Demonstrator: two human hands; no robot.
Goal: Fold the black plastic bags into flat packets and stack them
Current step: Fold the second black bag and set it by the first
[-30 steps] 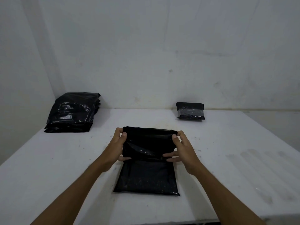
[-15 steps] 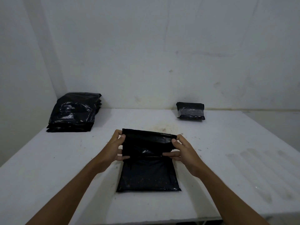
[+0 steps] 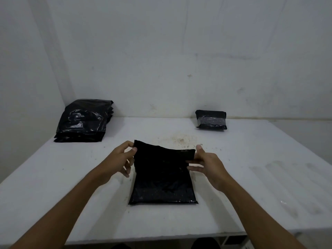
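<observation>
A black plastic bag (image 3: 162, 178) lies on the white table (image 3: 233, 177) in front of me, its far part lifted off the surface. My left hand (image 3: 118, 161) pinches the bag's far left corner between thumb and fingers. My right hand (image 3: 206, 163) holds the far right edge, thumb up and fingers under the flap. A pile of black bags (image 3: 84, 120) sits at the back left. A small folded black packet (image 3: 211, 119) rests at the back right near the wall.
White walls close the table at the back and the left. A brownish stain (image 3: 179, 140) marks the table just beyond the bag. The table's near edge (image 3: 161, 239) runs below my forearms.
The lifted far flap has come toward me and lower over the bag's near half. Both hands moved with it, keeping hold of its corners.
</observation>
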